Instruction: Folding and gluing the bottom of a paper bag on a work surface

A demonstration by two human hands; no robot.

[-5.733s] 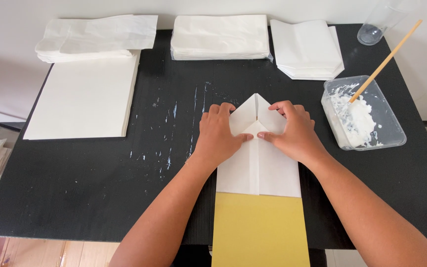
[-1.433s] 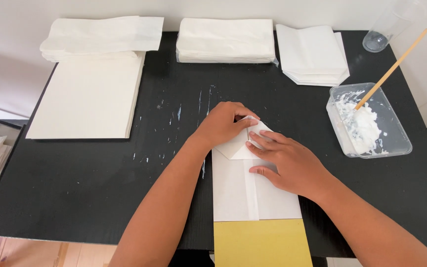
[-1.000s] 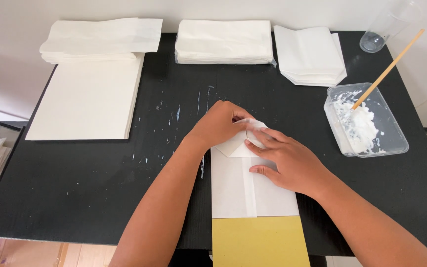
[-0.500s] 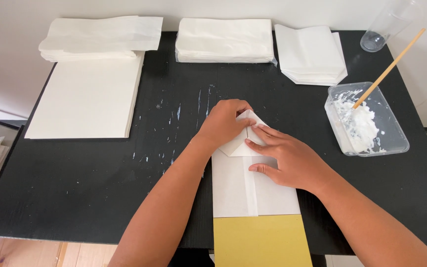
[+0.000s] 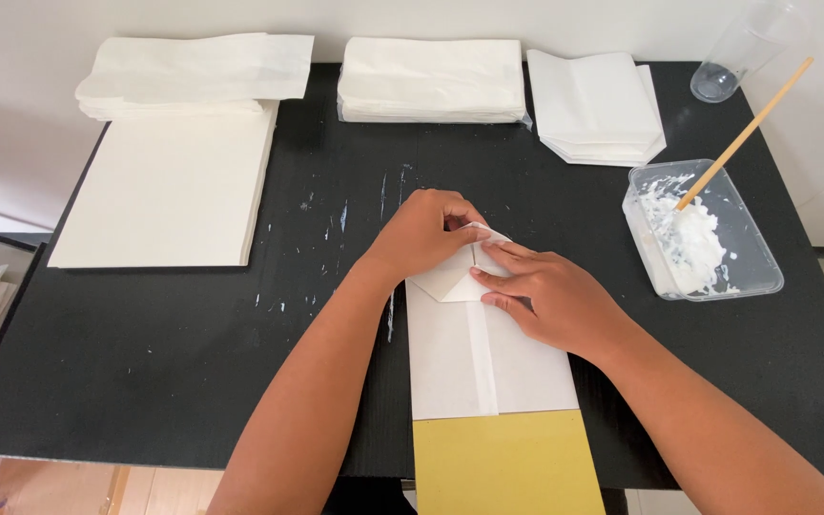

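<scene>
At nine o'clock on the black surface [image 5: 193, 381] I note a flat stack of white sheets [image 5: 164, 191], with folded piles at eleven. At centre lies the white paper bag [image 5: 488, 353], its yellow end [image 5: 503, 467] toward six. My left hand [image 5: 422, 234] pinches the bag's folded top flap, fingers closed on it. My right hand [image 5: 550, 296] lies flat on the fold, fingers together. At three o'clock sits a clear tub of paste [image 5: 703, 234] holding a stick [image 5: 741, 133].
</scene>
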